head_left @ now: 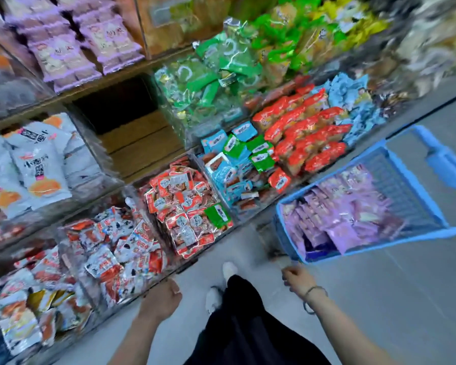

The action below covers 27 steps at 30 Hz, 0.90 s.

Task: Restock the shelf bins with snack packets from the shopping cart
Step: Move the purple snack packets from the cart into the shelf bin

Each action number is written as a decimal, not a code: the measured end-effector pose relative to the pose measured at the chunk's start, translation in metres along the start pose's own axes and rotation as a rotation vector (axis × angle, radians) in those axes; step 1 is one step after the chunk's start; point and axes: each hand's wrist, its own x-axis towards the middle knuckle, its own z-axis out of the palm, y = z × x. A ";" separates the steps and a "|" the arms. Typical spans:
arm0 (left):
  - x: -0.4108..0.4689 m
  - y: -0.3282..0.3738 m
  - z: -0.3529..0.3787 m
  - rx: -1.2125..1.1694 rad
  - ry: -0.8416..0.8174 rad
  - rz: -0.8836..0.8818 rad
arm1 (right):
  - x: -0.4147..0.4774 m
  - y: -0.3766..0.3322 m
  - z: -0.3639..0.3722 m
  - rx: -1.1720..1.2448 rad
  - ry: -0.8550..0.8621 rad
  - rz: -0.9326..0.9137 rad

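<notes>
Looking down, I see my left hand (160,301) hanging just off the front edge of the lowest shelf bins (153,275), its fingers loosely curled with nothing in them. My right hand (298,279), with a thin bracelet (313,293) at the wrist, sits right below the near corner of the blue shopping cart (379,245). Its fingers are bent downward, but motion blur stops me telling whether they hold anything or touch the cart. Between the hands are a black garment (248,325) and two white shoes (229,270).

The bin fronts run in a diagonal line from lower left to upper right, and the cart stands just beside that line at an angle, its handle (442,159) on the far side. Bare grey floor (379,306) opens to the right of my right arm and beyond the cart, while the strip between my feet and the bins is narrow.

The cart is piled with purple snack packets (353,206). Matching purple packets (71,51) fill a bin on the upper shelf at left. Below them one bay (140,138) shows bare wooden boards.

White packets (34,164) at far left carry large dark Chinese characters. Blur keeps me from reading them, or the small labels on the red packets (184,206).
</notes>
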 end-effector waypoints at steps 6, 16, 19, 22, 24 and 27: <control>0.001 0.028 0.028 0.058 -0.063 0.070 | -0.007 0.063 -0.033 0.113 0.149 0.106; 0.027 0.189 0.075 -0.230 -0.081 0.040 | 0.006 0.102 -0.156 0.273 0.305 0.086; 0.042 0.248 0.098 -0.287 -0.067 0.031 | 0.024 0.109 -0.199 0.182 0.302 -0.006; 0.057 0.301 0.115 -0.364 -0.013 0.002 | 0.048 0.104 -0.234 0.106 0.221 -0.079; 0.069 0.328 0.123 -0.358 0.043 -0.022 | 0.067 0.101 -0.253 0.072 0.196 -0.085; 0.084 0.349 0.136 -0.320 0.090 -0.062 | 0.089 0.101 -0.268 -0.018 0.155 -0.069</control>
